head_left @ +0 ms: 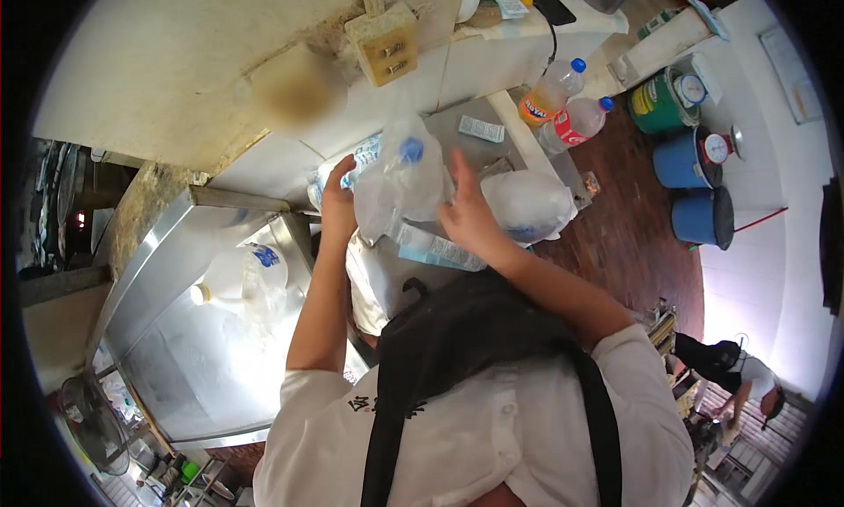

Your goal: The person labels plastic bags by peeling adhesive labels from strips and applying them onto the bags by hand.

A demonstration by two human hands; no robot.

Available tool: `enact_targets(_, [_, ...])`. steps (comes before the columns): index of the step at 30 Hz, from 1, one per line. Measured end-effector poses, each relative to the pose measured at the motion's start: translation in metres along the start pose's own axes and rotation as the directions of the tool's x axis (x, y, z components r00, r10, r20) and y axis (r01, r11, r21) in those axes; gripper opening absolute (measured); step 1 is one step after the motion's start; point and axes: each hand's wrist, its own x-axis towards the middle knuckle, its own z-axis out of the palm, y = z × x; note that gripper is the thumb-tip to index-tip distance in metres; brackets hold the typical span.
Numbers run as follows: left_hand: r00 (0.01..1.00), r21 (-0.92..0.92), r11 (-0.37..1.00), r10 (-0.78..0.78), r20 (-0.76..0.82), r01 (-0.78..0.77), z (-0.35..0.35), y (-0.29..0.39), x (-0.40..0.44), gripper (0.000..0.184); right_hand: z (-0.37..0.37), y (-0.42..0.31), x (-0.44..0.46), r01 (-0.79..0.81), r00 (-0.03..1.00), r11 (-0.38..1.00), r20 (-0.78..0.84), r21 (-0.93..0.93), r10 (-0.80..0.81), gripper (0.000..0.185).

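Observation:
A cloudy clear plastic bag (378, 199) stands between my two hands, and a blue cap (411, 149) shows through or above it. Whether the cap belongs to a bottle inside the bag is hard to tell. At the bag's left edge is my left hand (338, 199), fingers pointing up and apart. My right hand (468, 210) is on the other side, index finger stretched up and thumb close to the bag. Beside the right hand lies a filled white plastic sack (529, 205). Below the bag rests a light blue printed packet (440, 247).
A steel counter (167, 358) at left carries a white jug (242, 275) on its side. Soda bottles (576, 125) stand at the tiled ledge. Blue bins (702, 217) and a green bucket (661, 101) line the right wall. Another person (747, 380) works at far lower right.

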Motion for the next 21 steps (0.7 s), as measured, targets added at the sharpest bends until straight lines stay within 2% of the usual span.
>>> enact_targets(2, [0.978, -0.173, 0.982, -0.037, 0.207, 0.074, 0.0, 0.042, -0.014, 0.073, -0.012, -0.033, -0.009, -0.064, 0.996, 0.943, 0.074, 0.326, 0.042, 0.094])
enact_targets(3, [0.95, -0.251, 0.96, -0.041, 0.309, 0.123, 0.002, 0.054, -0.02, 0.074, -0.006, -0.027, -0.007, -0.016, 0.996, 0.981, 0.089, 0.192, -0.001, 0.094])
enact_targets(4, [0.935, -0.164, 0.986, 0.032, 0.353, 0.028, 0.016, 0.023, -0.019, 0.069, 0.006, -0.012, 0.003, 0.04, 0.993, 0.998, 0.109, 0.053, -0.046, 0.094])
enact_targets(5, [0.939, -0.041, 0.999, 0.019, 0.345, -0.005, 0.024, 0.018, -0.018, 0.068, 0.015, 0.004, 0.012, 0.101, 0.987, 0.991, 0.135, -0.086, -0.089, 0.094])
enact_targets(7, [0.949, 0.204, 0.977, -0.008, 0.316, -0.06, 0.044, 0.013, -0.023, 0.064, 0.027, 0.037, 0.021, 0.097, 0.981, 0.995, 0.174, -0.033, -0.09, 0.092])
enact_targets(8, [0.957, 0.373, 0.921, -0.197, 0.211, 0.108, 0.056, -0.011, -0.024, 0.057, 0.035, 0.058, 0.02, 0.083, 0.983, 0.996, 0.162, 0.025, -0.086, 0.09])
enact_targets(11, [0.992, 0.218, 0.969, 0.105, 0.065, -0.117, 0.049, 0.0, -0.037, 0.045, 0.055, 0.121, 0.002, 0.011, 0.996, 0.965, 0.083, 0.263, -0.034, 0.085])
enact_targets(12, [0.997, 0.274, 0.962, 0.032, -0.067, -0.013, 0.043, 0.013, -0.049, 0.043, 0.024, 0.085, -0.01, -0.108, 0.975, 0.972, 0.213, 0.208, 0.063, 0.081])
enact_targets(14, [0.973, 0.328, 0.929, -0.211, 0.088, 0.172, 0.019, 0.045, -0.066, 0.041, -0.04, -0.001, -0.035, -0.292, 0.854, 0.956, 0.456, 0.018, 0.252, 0.074])
enact_targets(15, [0.931, 0.368, 0.895, -0.328, 0.163, 0.251, 0.01, 0.06, -0.074, 0.04, -0.059, -0.016, -0.045, -0.251, 0.836, 0.966, 0.516, 0.058, 0.187, 0.073])
enact_targets(16, [0.909, 0.265, 0.931, -0.322, 0.265, 0.252, 0.009, 0.073, -0.087, 0.039, -0.077, -0.032, -0.056, -0.216, 0.812, 0.971, 0.571, 0.103, 0.12, 0.071])
enact_targets(17, [0.877, 0.161, 0.948, -0.315, 0.363, 0.274, 0.011, 0.087, -0.105, 0.039, -0.085, -0.046, -0.062, -0.084, 0.853, 0.992, 0.522, 0.096, 0.022, 0.067])
enact_targets(18, [0.813, -0.032, 0.933, -0.295, 0.502, 0.358, 0.015, 0.113, -0.121, 0.044, -0.092, -0.059, -0.07, 0.046, 0.876, 0.995, 0.476, 0.084, -0.08, 0.063])
enact_targets(19, [0.75, -0.215, 0.868, -0.232, 0.62, 0.447, 0.024, 0.139, -0.131, 0.049, -0.1, -0.071, -0.074, 0.182, 0.882, 0.981, 0.431, 0.062, -0.191, 0.06])
enact_targets(21, [0.724, -0.538, 0.682, 0.016, 0.689, 0.497, 0.047, 0.167, -0.141, 0.061, -0.107, -0.094, -0.081, 0.339, 0.891, 0.94, 0.307, 0.039, -0.334, 0.045])
